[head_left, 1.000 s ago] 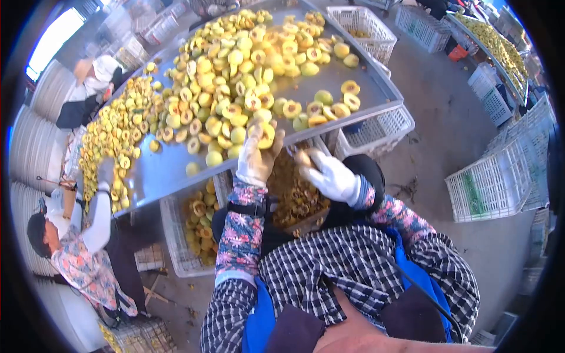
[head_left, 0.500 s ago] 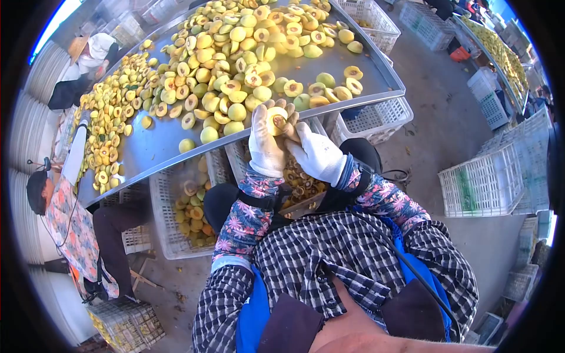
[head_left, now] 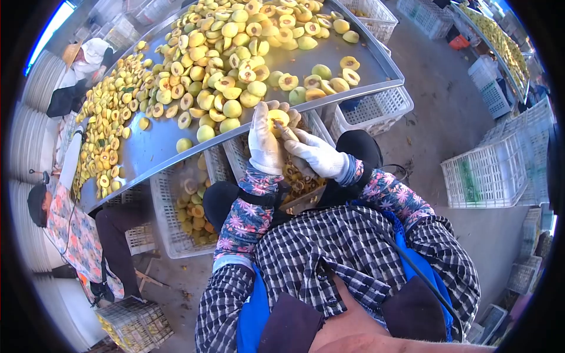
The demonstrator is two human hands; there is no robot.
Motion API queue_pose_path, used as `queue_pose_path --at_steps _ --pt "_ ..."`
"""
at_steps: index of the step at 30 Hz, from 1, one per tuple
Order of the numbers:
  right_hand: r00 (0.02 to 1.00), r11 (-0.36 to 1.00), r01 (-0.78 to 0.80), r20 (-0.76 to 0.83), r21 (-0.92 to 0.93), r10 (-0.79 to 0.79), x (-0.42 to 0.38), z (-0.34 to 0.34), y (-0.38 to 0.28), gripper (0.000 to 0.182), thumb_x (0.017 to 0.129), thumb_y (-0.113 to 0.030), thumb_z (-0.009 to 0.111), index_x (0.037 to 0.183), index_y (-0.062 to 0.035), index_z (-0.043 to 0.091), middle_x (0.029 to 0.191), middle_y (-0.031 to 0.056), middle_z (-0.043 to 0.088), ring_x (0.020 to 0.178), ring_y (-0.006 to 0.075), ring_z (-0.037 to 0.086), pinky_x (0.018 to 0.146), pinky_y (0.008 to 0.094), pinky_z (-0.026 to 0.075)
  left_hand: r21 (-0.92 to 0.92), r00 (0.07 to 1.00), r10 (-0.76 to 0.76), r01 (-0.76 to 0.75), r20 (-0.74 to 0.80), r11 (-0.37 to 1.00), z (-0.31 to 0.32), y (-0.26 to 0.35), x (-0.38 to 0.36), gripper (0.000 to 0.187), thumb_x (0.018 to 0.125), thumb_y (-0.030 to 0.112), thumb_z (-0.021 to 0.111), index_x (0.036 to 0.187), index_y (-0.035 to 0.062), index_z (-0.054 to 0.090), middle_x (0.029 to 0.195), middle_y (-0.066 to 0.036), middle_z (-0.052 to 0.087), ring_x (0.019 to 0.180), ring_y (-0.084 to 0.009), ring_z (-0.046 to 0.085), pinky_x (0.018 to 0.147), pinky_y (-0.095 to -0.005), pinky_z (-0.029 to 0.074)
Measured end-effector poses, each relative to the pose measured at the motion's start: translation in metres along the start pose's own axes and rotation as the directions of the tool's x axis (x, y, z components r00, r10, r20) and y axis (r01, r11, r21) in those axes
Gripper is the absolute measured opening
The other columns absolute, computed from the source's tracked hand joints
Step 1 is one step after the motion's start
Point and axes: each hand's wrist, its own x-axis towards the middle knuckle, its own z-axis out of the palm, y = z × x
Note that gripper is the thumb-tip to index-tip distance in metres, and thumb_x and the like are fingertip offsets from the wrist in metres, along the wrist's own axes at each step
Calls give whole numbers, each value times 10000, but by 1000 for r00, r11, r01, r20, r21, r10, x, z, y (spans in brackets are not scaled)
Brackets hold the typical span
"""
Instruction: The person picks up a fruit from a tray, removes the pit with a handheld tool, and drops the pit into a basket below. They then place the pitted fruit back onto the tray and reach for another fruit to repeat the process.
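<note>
My left hand [head_left: 265,146], in a stained white glove, cups a yellow peach half [head_left: 279,118] with its cut face up. In my gloved right hand [head_left: 322,155] is a small tool [head_left: 288,134] with a brownish handle, its tip at the centre of the peach half. Both hands are just off the near edge of a metal table [head_left: 159,141]. Heaped on that table are many peach halves [head_left: 235,59], several showing reddish hollows or stones. Beneath my hands a crate holds brown and yellow pieces [head_left: 299,176], partly hidden.
A white crate [head_left: 168,238] with peach pieces stands below the table's edge on the left. Another white crate [head_left: 385,112] is under its right corner. Stacked crates [head_left: 482,176] stand farther right. A co-worker in a floral top [head_left: 73,235] sits at the left.
My right hand has lowered slightly and drawn back from the left, so the tool's handle now shows. The peach half sits lower in my left palm, which has opened a little.
</note>
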Motion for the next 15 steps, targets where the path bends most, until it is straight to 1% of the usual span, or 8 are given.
queue_pose_path --at_steps 2,3,4,6,7,11,13,15 --pt "999 967 -38 46 251 27 -1 -2 5 392 972 -387 520 1230 -101 445 616 -19 472 415 79 400 373 218 302 -9 1000 -6 6 -10 1000 2 -2 -2 371 955 392 547 1085 47 503 967 -128 617 843 -265 639 869 -463 530" --pt "995 917 -101 53 386 87 -3 0 1 323 984 -409 493 1125 -119 500 590 -33 438 399 70 365 360 217 275 -5 1000 -20 20 -7 1000 3 -1 -1 378 955 396 548 1087 45 501 972 -129 614 845 -264 639 874 -459 531" --pt "995 915 -98 49 391 86 -3 -2 3 323 984 -409 493 1125 -119 500 590 -33 438 399 70 365 360 217 275 -2 999 -37 37 -4 999 4 -2 0 384 954 400 549 1089 44 500 977 -130 611 847 -263 639 879 -456 531" --pt "958 760 -251 267 599 106 -5 -8 2 310 991 -437 460 1010 -135 528 567 -46 403 381 63 329 353 210 248 20 999 13 -14 35 1000 4 -7 3 384 956 400 546 1090 43 500 980 -131 609 847 -263 639 882 -452 532" --pt "958 736 -258 263 626 113 -6 -7 0 342 992 -462 437 934 -139 534 553 -51 380 368 59 301 341 212 221 35 995 68 -70 73 997 4 -10 4 383 958 400 544 1090 43 501 983 -132 608 847 -263 640 885 -448 532" --pt "933 654 -291 358 698 33 -4 -17 9 344 990 -457 442 939 -130 533 549 -52 376 362 57 292 326 213 206 37 997 68 -69 38 997 -1 -18 11 377 964 385 539 1101 36 501 991 -137 606 860 -262 638 880 -441 535" --pt "950 736 -265 301 623 87 -16 -13 2 340 995 -440 439 943 -117 533 546 -44 374 353 54 277 313 216 199 187 984 161 -174 80 967 -18 -20 23 394 958 396 545 1115 36 502 1013 -136 605 880 -262 635 875 -431 537" --pt "946 761 -283 301 583 121 -18 -17 7 330 993 -426 449 1008 -105 522 545 -33 379 351 52 296 312 208 218 257 987 157 -156 16 954 -22 -11 26 423 932 440 569 1127 69 511 1029 -110 609 899 -258 638 871 -406 540"
